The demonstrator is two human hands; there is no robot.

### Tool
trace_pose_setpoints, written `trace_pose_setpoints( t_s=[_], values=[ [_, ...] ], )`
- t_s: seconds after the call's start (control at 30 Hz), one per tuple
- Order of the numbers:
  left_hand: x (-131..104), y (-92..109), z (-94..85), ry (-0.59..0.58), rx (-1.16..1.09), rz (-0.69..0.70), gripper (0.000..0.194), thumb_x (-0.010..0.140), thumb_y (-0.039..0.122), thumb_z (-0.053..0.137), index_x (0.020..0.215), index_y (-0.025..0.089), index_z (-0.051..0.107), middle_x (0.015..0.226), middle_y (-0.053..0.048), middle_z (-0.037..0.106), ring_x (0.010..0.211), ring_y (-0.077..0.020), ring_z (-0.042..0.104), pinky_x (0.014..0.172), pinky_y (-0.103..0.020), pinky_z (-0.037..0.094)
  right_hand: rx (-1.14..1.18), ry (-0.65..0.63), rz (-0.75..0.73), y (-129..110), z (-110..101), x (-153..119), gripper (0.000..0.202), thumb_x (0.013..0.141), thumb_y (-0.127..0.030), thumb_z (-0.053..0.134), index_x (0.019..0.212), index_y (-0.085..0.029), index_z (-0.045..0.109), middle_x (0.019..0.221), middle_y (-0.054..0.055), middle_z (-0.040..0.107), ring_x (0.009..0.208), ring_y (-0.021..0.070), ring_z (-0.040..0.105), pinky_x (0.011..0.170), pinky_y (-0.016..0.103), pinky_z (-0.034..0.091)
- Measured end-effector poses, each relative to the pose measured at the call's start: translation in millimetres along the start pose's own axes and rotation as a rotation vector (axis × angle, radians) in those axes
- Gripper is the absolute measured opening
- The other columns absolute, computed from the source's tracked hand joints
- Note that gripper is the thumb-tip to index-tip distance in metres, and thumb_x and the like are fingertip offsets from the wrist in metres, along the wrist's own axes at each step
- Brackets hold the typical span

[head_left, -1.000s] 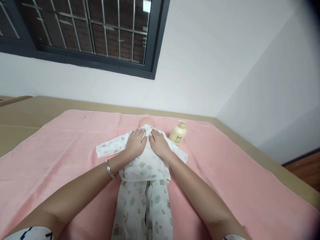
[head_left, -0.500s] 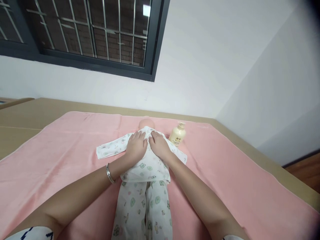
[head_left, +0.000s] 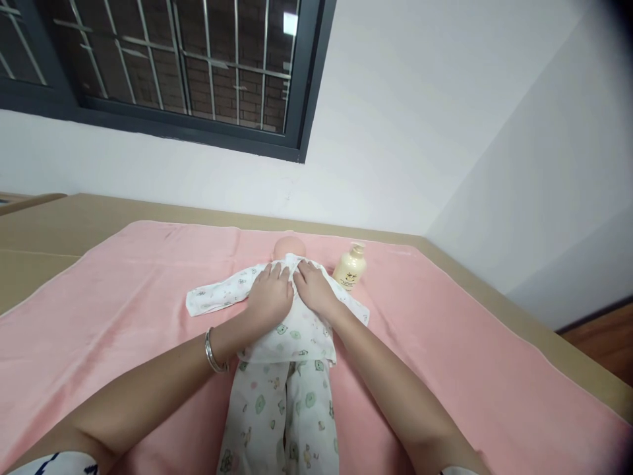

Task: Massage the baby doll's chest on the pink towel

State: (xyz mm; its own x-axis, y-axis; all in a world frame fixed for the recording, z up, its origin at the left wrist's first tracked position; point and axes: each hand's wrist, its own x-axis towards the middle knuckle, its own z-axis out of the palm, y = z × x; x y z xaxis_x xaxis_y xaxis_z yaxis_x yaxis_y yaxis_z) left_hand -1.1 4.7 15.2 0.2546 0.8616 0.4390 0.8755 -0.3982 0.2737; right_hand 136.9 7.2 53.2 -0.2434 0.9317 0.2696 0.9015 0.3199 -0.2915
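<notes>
A baby doll lies stretched out in front of me, its bald head [head_left: 289, 247] at the far end. It wears a white printed top [head_left: 291, 340] and matching trousers [head_left: 277, 415]. My left hand [head_left: 270, 293] rests flat on the left side of the upper torso, fingers extended. On the right side of the torso my right hand [head_left: 316, 287] lies flat too, fingers pointing away from me. Neither hand grips anything. The left sleeve [head_left: 217, 297] is spread outward. A cream pump bottle [head_left: 350, 267] stands beside the doll's right-hand sleeve [head_left: 359, 308].
A pink blanket [head_left: 435, 369] lies under the doll, over a tan surface [head_left: 44, 231]. Behind it rises a white wall [head_left: 386, 132] with a dark-framed, barred window [head_left: 198, 66]. Brown wood [head_left: 603, 340] shows at the far right.
My left hand has shifted slightly, its wrist a little lower and to the left. The left sleeve reaches slightly farther left. My right hand stays almost in place.
</notes>
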Motion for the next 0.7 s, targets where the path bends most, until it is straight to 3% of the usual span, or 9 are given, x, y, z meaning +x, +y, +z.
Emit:
trace_pose_setpoints(
  t_s=[0.1, 0.2, 0.3, 0.43, 0.57, 0.7],
  values=[
    [2, -1, -4.0, -0.02, -0.062, 0.049, 0.044, 0.094, 0.022, 0.038, 0.133, 0.009, 0.056, 0.143, -0.019, 0.055, 0.136, -0.0323, 0.047, 0.114, -0.047, 0.035, -0.02, 0.016, 0.044, -5, 6, -4, 0.038, 0.101, -0.022, 0.03, 0.127, -0.012, 0.057, 0.137, 0.017, 0.058, 0.13, 0.0271, 0.049, 0.11, 0.045, 0.034],
    [15, -14, -10.9, -0.062, -0.178, 0.001, 0.04, 0.096, 0.02, 0.034, 0.125, 0.014, 0.061, 0.133, -0.015, 0.064, 0.126, -0.0274, 0.057, 0.11, -0.044, 0.042, -0.134, 0.021, 0.067, -27, 13, -22, 0.047, 0.102, -0.024, 0.031, 0.142, -0.005, 0.046, 0.15, 0.024, 0.045, 0.14, 0.0338, 0.039, 0.113, 0.051, 0.031],
    [20, -21, -12.1, -0.056, -0.186, -0.056, 0.04, 0.095, 0.018, 0.033, 0.123, 0.014, 0.062, 0.129, -0.015, 0.066, 0.122, -0.0262, 0.059, 0.107, -0.043, 0.045, -0.183, -0.005, 0.02, -37, 15, -33, 0.051, 0.1, -0.024, 0.036, 0.147, -0.006, 0.042, 0.155, 0.023, 0.038, 0.144, 0.0375, 0.034, 0.114, 0.055, 0.029],
    [4, -6, -7.1, 0.005, -0.1, -0.024, 0.043, 0.095, 0.018, 0.036, 0.13, 0.008, 0.058, 0.139, -0.019, 0.059, 0.133, -0.0297, 0.051, 0.115, -0.047, 0.037, -0.028, -0.017, -0.003, -14, 8, -14, 0.046, 0.102, -0.025, 0.031, 0.141, -0.012, 0.05, 0.153, 0.018, 0.043, 0.144, 0.0303, 0.037, 0.116, 0.051, 0.031],
    [-2, 2, -6.6, 0.03, -0.151, 0.014, 0.044, 0.094, 0.015, 0.036, 0.129, 0.008, 0.06, 0.142, -0.016, 0.058, 0.136, -0.0278, 0.049, 0.119, -0.043, 0.032, 0.113, 0.013, -0.044, 5, 5, 0, 0.045, 0.103, -0.022, 0.025, 0.136, -0.016, 0.056, 0.144, 0.012, 0.056, 0.137, 0.0216, 0.046, 0.115, 0.041, 0.033],
    [15, -17, -9.1, -0.03, -0.254, -0.033, 0.039, 0.096, 0.021, 0.038, 0.125, 0.015, 0.062, 0.135, -0.012, 0.063, 0.129, -0.0254, 0.055, 0.112, -0.041, 0.041, -0.008, 0.006, 0.01, -14, 9, -16, 0.047, 0.102, -0.024, 0.033, 0.144, -0.009, 0.049, 0.152, 0.019, 0.044, 0.144, 0.03, 0.037, 0.118, 0.047, 0.028]
  ],
)
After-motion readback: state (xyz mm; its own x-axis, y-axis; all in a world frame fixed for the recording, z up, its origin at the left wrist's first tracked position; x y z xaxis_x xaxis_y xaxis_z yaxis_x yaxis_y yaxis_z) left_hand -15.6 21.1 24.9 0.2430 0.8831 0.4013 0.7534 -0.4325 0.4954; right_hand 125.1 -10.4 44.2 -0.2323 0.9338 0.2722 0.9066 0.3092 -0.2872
